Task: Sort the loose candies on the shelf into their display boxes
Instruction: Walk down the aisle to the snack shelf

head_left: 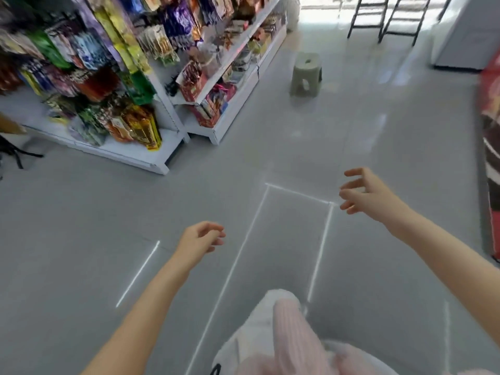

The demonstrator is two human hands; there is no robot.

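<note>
I am standing in a shop aisle, looking down at the grey floor. My left hand hangs over the floor with loosely curled fingers and holds nothing. My right hand reaches forward with spread, relaxed fingers and is also empty. White shelves with colourful snack and candy packets stand at the upper left, well away from both hands. A red display box of packets sits on the further shelf unit. The view is blurred, so I cannot pick out any loose candies.
A small grey-green plastic stool stands on the floor ahead. Black ladder-like racks lean at the top right beside a white cabinet. A red display runs along the right edge. My pink and white clothing fills the bottom.
</note>
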